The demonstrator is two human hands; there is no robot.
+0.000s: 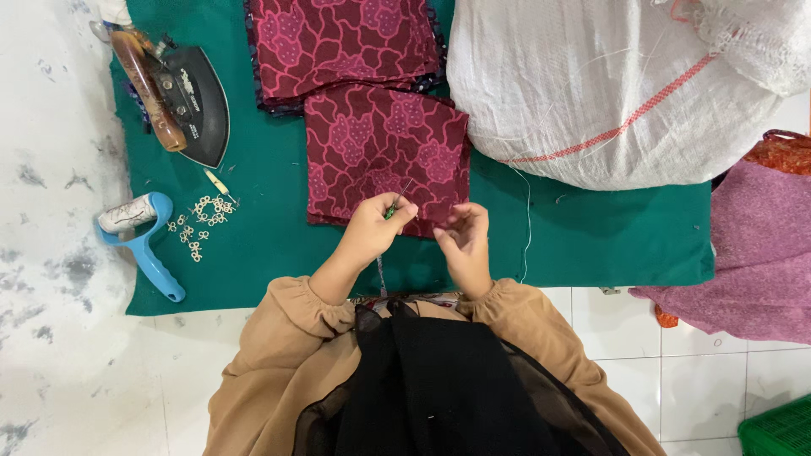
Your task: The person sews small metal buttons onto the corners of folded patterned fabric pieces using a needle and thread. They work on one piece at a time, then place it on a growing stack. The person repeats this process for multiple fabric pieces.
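Maroon patterned cloth lies just beyond the left hand grip on a needle

Left hand pinches small tool at maroon patterned cloth edge; right hand just beside. Iron at ten o'clock, white sack at two.

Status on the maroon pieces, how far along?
Done, apparently: a folded stack of maroon pieces lies at the mat's far edge. In hand: left hand holds a small tool at one maroon piece; right hand pinches beside it. Left: unclear; small pale loops lie loose.
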